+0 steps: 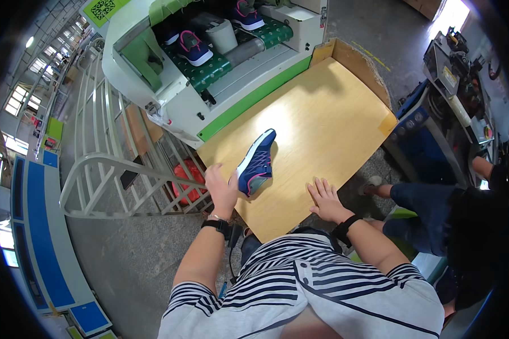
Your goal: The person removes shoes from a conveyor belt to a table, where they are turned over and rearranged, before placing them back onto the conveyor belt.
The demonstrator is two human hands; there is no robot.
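A navy blue sports shoe [256, 163] with pink lacing lies on its side on a light wooden table [322, 113]. My left hand [222, 190] rests at the table's near left corner, its fingers touching the shoe's heel end. My right hand [324, 200] lies flat on the table's near edge with its fingers spread, holding nothing, a short way right of the shoe. Each wrist wears a black band.
A white and green machine [209, 90] with a green dotted conveyor [209, 68] stands behind the table, carrying more navy shoes [194, 47]. A white metal rail rack [124, 169] stands to the left. Another person [435, 209] sits at the right by a blue machine [430, 130].
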